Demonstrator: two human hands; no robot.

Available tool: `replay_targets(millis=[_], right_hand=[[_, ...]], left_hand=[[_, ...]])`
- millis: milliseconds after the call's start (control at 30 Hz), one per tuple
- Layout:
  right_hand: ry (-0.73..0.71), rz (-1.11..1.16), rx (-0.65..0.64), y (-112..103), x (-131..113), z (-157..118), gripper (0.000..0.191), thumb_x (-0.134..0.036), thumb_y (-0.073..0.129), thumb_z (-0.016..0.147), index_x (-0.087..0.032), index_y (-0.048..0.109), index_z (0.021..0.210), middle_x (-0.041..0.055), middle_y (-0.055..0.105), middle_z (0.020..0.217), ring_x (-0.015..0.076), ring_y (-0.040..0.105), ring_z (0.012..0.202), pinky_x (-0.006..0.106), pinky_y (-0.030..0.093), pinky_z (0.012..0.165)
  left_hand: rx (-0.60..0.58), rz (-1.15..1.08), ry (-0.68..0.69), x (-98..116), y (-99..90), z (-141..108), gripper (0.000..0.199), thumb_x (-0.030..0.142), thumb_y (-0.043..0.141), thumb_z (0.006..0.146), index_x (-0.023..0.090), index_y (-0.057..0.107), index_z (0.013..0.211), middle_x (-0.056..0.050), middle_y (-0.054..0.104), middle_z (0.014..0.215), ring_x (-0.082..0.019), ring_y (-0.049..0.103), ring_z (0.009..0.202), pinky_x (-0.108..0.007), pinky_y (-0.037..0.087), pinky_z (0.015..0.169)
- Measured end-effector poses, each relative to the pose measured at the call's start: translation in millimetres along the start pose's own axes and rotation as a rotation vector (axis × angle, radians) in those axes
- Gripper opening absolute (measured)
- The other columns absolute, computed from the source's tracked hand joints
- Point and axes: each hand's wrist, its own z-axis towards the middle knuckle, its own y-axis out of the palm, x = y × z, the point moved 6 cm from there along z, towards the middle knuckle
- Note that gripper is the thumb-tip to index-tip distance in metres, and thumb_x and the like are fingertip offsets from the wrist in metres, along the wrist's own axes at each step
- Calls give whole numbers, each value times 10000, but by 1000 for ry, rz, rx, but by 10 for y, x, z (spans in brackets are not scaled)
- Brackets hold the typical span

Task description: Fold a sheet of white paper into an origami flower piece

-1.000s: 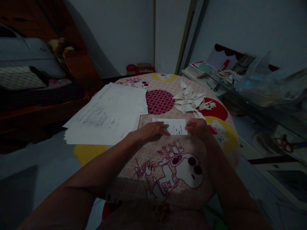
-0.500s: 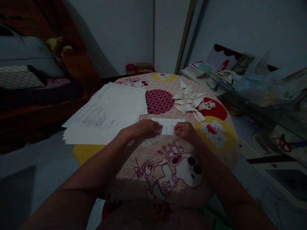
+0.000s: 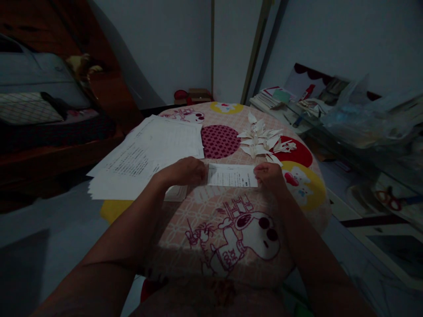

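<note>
Between my two hands a small rectangle of printed paper (image 3: 232, 175) is held flat, its long side running left to right just above the patterned tablecloth (image 3: 175, 229). My left hand (image 3: 192, 171) is closed at the paper's left end, its fingertips partly hidden. At the right end, my right hand (image 3: 268, 174) pinches the edge between thumb and fingers. A thick stack of printed sheets (image 3: 145, 149) lies to the left, partly behind my left hand. Several folded white paper pieces (image 3: 259, 138) with pointed tips sit in a cluster beyond my right hand.
To the right, a glass-topped stand (image 3: 350, 154) carries a clear plastic bag (image 3: 360, 116), papers and books (image 3: 271, 97). Red-handled scissors (image 3: 390, 200) lie lower right. A wooden bench (image 3: 112, 92) with bags is at the left. Small boxes (image 3: 200, 94) stand behind the table.
My hands have moved apart, the left one leftward and the right one rightward, out to the ends of the paper. More of its printed face shows now.
</note>
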Motion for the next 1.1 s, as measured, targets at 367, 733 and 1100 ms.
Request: replay_targets(millis=[367, 733, 1100], right_hand=[[38, 255, -42, -24, 68, 26, 377, -294, 786, 510, -150, 679, 841, -23, 631, 522, 97, 510, 392, 190, 312, 338], [-634, 12, -6, 60, -687, -380, 74, -246, 718, 695, -195, 717, 641, -6, 633, 609, 111, 526, 559, 260, 449, 542], [-387, 182, 44, -262, -337, -79, 580, -389, 711, 731, -202, 648, 1276, 132, 659, 1282, 256, 680, 1047, 346, 574, 805]], left_hand=[[179, 5, 107, 49, 467, 227, 882, 372, 760, 774, 174, 320, 1511, -215, 445, 1500, -356, 433, 1374, -499, 375, 1113], [417, 3, 126, 330, 209, 235, 698, 203, 660, 856, 230, 352, 1482, -104, 635, 1237, -283, 568, 1176, -507, 443, 1038], [647, -231, 215, 438, -100, 94, 184, 305, 558, 944, 213, 714, 912, -48, 697, 930, -176, 638, 933, -383, 519, 908]])
